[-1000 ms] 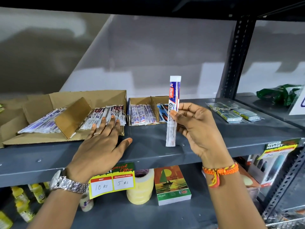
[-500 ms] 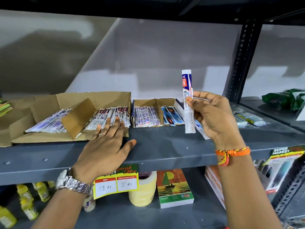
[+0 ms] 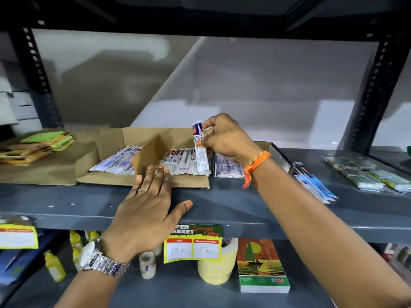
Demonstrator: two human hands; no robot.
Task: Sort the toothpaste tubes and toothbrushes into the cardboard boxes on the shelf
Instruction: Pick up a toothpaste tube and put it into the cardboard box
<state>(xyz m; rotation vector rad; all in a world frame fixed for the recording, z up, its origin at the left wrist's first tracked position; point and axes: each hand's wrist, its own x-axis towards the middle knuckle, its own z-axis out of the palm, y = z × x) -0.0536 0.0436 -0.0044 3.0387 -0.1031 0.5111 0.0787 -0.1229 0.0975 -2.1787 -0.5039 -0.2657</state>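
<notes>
My right hand holds a white, blue and red toothpaste tube upright over the right compartment of the large cardboard box. That compartment holds several packs; the left compartment holds more, behind a cardboard divider. My left hand lies flat and open on the grey shelf, fingertips touching the box's front flap. A smaller box with packs sits to the right, partly hidden by my right wrist. Blue packs lie loose on the shelf.
A stack of green and orange pads lies at the far left. Clear-wrapped packs lie at the right. Black shelf posts flank the bay. Below hang a price tag, with a tape roll, a notepad and yellow bottles.
My right hand has carried the tube leftward and lower, from right of the small box to over the large box. The left hand has stayed flat. The camera has swung left.
</notes>
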